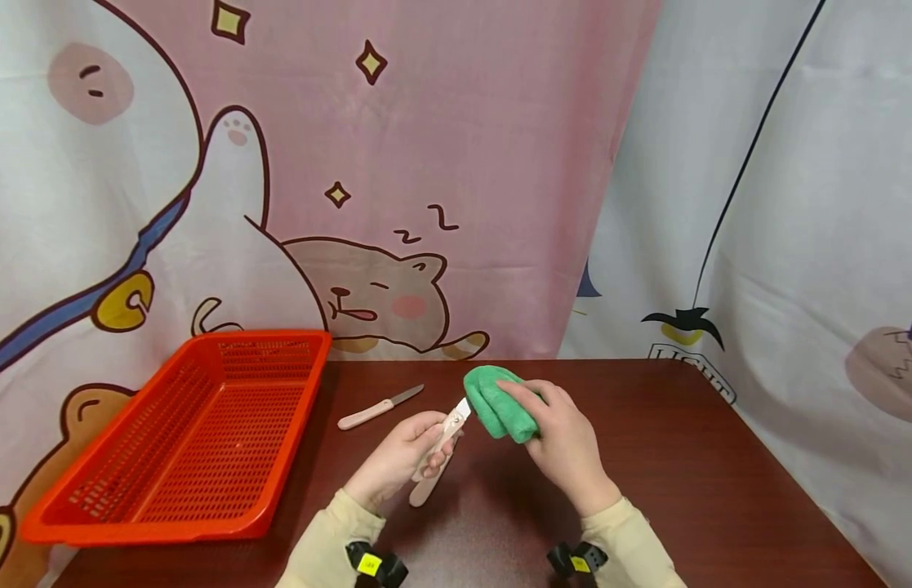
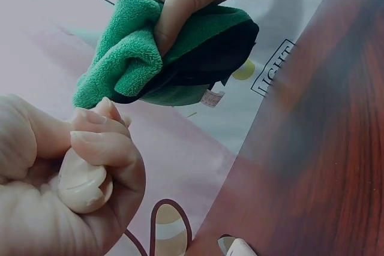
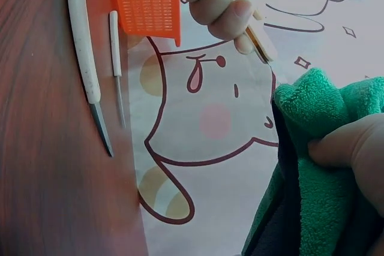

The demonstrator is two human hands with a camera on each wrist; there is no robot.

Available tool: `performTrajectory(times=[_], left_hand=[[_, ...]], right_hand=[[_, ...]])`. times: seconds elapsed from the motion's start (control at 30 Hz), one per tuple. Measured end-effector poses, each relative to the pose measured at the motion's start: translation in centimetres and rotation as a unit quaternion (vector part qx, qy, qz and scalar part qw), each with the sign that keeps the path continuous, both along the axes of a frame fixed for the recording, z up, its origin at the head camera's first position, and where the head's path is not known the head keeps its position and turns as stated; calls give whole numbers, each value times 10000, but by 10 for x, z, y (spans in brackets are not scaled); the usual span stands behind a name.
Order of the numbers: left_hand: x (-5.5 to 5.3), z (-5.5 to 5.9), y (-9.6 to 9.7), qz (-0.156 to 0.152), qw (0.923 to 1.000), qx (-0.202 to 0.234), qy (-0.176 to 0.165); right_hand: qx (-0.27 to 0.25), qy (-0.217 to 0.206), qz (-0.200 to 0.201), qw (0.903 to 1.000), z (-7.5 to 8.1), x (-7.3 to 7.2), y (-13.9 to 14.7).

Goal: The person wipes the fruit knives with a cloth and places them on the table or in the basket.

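Observation:
My left hand (image 1: 397,459) grips a knife by its pale handle (image 1: 450,429), with the blade angled up to the right. The handle's butt (image 2: 81,189) shows inside the curled fingers in the left wrist view. Between thumb and fingers, my right hand (image 1: 566,441) holds a folded green towel (image 1: 491,402) with a dark underside. The towel sits at the blade's tip end and covers part of it; whether they touch I cannot tell. A second knife (image 1: 424,488) lies on the table below my left hand, and a third knife (image 1: 365,415) lies farther left.
An orange-red plastic basket (image 1: 259,498) with slotted sides stands at the left of the dark wooden table (image 1: 691,498). Behind the table hangs a pink and white curtain (image 1: 500,163) with cartoon animals. Both loose knives lie between the basket and the towel.

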State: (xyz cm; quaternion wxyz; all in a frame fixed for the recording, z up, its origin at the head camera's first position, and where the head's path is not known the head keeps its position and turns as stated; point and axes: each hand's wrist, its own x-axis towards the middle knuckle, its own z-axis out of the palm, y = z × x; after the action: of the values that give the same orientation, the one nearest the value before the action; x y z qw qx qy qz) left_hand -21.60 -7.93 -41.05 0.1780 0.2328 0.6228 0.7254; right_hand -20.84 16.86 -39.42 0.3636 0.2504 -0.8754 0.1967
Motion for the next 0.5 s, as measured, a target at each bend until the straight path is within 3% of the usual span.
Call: performTrajectory(times=[0.5], left_hand=[[-3, -1, -4, -108, 9999, -67, 117]], right_hand=[[-322, -100, -377, 9987, 7, -4, 19]])
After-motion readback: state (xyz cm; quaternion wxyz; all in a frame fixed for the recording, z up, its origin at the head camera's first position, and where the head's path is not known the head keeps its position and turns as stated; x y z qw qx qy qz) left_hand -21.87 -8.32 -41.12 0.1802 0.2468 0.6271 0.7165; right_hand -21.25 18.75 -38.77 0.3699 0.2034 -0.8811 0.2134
